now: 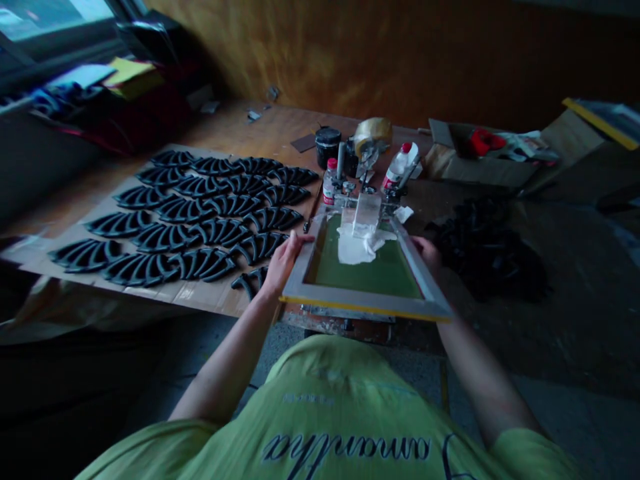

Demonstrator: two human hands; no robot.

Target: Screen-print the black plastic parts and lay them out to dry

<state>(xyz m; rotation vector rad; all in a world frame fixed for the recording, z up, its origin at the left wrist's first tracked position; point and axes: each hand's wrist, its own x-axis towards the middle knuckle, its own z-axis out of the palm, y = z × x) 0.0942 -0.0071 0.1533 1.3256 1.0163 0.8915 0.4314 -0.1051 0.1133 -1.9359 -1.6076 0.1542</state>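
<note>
Left hand with fingers closing on the left side of a framed screen, right hand gripping the opposite side, its fingertips partly hidden, screen lying before the torso, white paste covering part of its green mesh, curved black pieces resting in rows at left, a dark heap lying at right

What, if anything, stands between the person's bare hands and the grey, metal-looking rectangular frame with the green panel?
Nothing visible: the left hand holds the frame at its left side; the right hand, partly hidden, at its right.
</note>
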